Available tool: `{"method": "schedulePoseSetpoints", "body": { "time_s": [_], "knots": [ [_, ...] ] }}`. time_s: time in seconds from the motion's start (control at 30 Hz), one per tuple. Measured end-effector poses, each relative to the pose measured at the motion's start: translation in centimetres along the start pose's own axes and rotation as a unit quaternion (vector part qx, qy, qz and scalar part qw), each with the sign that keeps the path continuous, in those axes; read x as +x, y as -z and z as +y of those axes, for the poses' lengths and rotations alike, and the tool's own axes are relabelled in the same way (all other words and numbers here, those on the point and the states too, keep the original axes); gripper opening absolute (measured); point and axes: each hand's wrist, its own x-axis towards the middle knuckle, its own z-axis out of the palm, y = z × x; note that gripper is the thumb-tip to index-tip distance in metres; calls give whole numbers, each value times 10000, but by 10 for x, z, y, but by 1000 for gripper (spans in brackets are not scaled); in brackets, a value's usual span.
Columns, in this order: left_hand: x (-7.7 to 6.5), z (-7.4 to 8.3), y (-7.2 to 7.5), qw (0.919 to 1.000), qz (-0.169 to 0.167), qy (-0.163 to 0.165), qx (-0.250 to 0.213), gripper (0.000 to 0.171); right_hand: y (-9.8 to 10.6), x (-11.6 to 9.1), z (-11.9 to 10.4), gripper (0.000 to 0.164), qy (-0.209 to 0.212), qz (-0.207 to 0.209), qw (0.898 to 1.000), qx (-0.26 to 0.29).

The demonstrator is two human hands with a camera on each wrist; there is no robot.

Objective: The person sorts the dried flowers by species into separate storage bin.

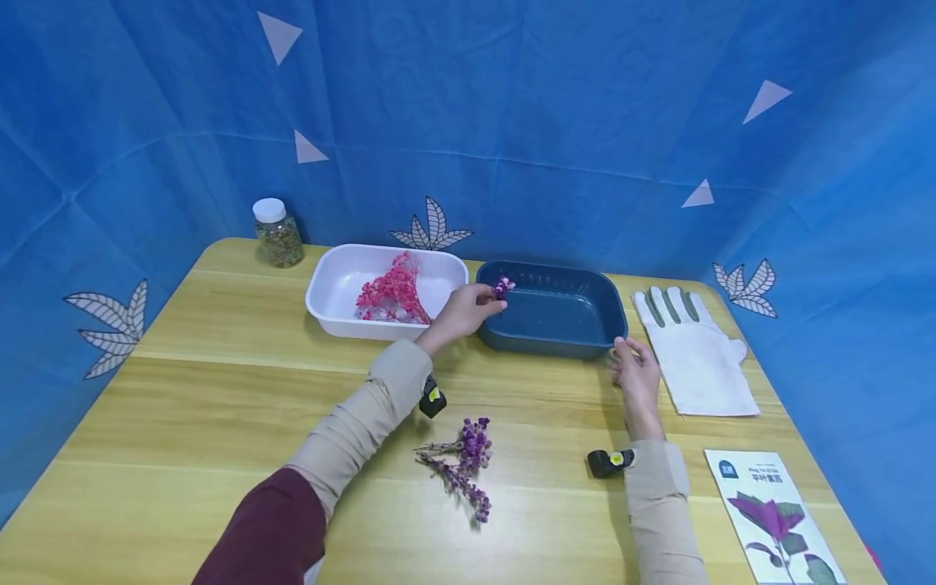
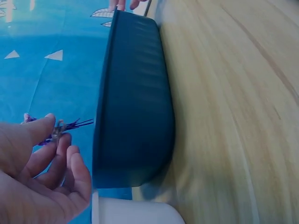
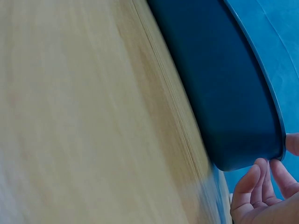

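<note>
My left hand (image 1: 462, 312) pinches a small sprig of purple dried flowers (image 1: 503, 286) between thumb and fingers, over the left end of a dark blue tray (image 1: 556, 349). In the left wrist view the thin stems (image 2: 81, 123) of the sprig point toward the tray's rim. My right hand (image 1: 639, 380) holds the tray's near right corner, thumb at the rim and fingertips below it in the right wrist view. More purple flower sprigs (image 1: 474, 447) lie on the table in front of the tray, between my forearms.
A white tray (image 1: 329, 327) with pink dried flowers (image 1: 395, 288) stands left of the blue one. Behind it at the left is a white-lidded jar (image 1: 280, 242). At the right lie white gloves (image 1: 698, 370) and a printed plant card (image 1: 775, 516). A blue curtain (image 1: 512, 97) hangs behind the table.
</note>
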Motion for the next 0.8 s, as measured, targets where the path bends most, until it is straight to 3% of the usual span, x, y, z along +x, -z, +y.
{"method": "schedulePoseSetpoints", "body": {
  "time_s": [0.2, 0.5, 0.8],
  "knots": [
    [-2, 1, -1, 9994, -281, 197, 1, 40, 0, -1, -2, 28, -3, -55, 10000, 31],
    [-12, -3, 4, 9995, -296, -100, 27, 37, 0, 0, -2, 20, 1, -46, 9998, 186],
    [-42, -6, 15, 9986, -245, -206, -416, 38, 0, 1, -2, 21, -121, 23, 9999, 24]
  ]
}}
